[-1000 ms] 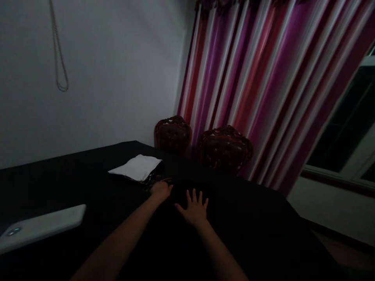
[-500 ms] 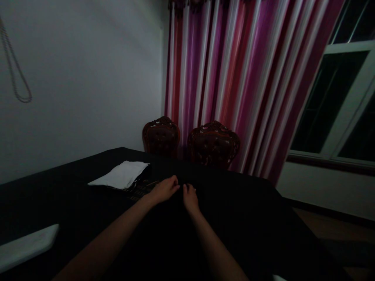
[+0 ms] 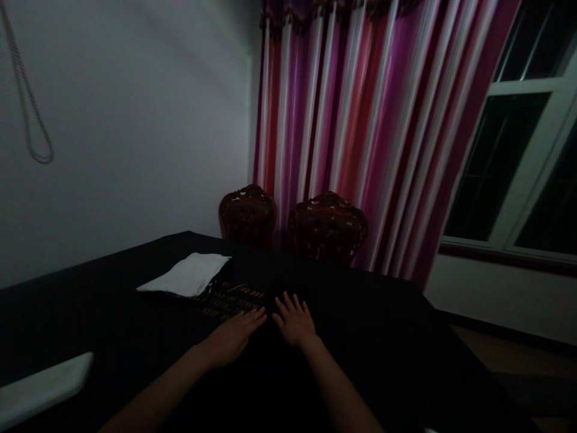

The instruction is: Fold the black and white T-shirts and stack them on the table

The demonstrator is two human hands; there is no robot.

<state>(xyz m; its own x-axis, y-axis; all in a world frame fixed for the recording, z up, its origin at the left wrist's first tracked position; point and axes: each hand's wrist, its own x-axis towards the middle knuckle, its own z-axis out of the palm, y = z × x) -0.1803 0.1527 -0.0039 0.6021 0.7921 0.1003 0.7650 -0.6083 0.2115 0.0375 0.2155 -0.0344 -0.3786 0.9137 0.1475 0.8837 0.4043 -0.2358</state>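
Both hands lie flat on a black cloth [image 3: 252,361] spread over the dark table [image 3: 112,313]. My left hand [image 3: 234,337] has its fingers stretched out, pointing right toward the other hand. My right hand [image 3: 293,319] rests palm down with fingers spread, a short gap from the left. Just beyond my left hand the black cloth shows faint printed lettering [image 3: 234,300]. A folded white cloth [image 3: 187,273] lies behind that, on the table. Neither hand holds anything.
A white phone-like slab [image 3: 42,388] lies at the table's near left. Two carved dark red chairs [image 3: 288,219] stand at the far edge, before striped pink curtains [image 3: 360,120]. A window [image 3: 518,162] is on the right. A rope loop [image 3: 31,114] hangs on the wall.
Half a second ago both hands were pinched together farther up the cloth. They have since drawn back toward me and flattened out, and printed lettering now shows beyond them.
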